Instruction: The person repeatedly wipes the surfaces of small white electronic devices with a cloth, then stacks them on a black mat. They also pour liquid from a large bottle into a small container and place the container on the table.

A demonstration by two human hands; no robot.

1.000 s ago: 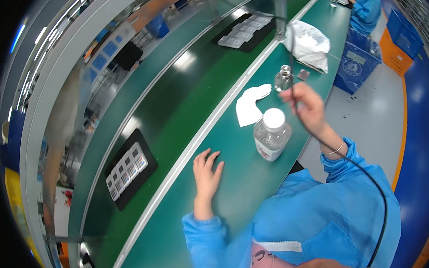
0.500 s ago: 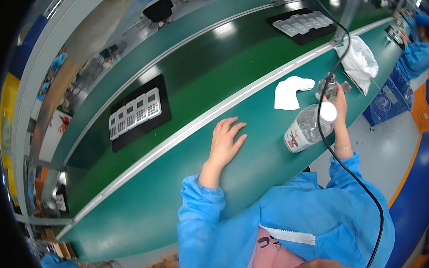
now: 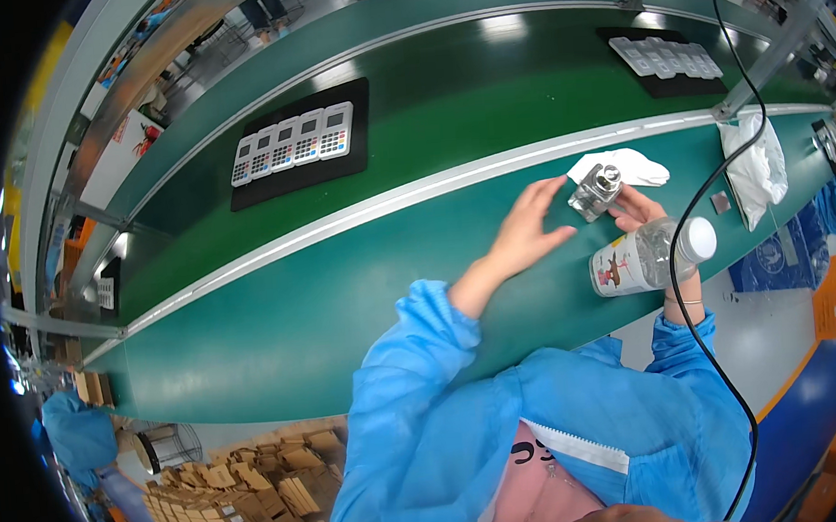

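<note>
A small clear glass bottle with a shiny metal top (image 3: 596,193) is tilted above the green bench. The fingers of my right hand (image 3: 639,209) are closed on its right side. My left hand (image 3: 529,226) reaches up to the bottle's left, thumb and fingers apart, with nothing in it. A folded white cloth (image 3: 646,166) lies just behind the small bottle. In front of my right hand and wrist stands a large clear plastic bottle with a white cap (image 3: 658,252), which partly hides them.
A black cable (image 3: 679,272) hangs across the right side. A small square piece (image 3: 720,202) and a white bag (image 3: 757,174) lie to the right. Beyond the metal rail, black mats bear card-terminal-like devices (image 3: 291,144) and pale plastic parts (image 3: 666,57). Cardboard pieces (image 3: 250,486) are piled at lower left.
My right hand has brought the small bottle left, in front of the white cloth. My left hand has moved right, up close to it. The view has turned.
</note>
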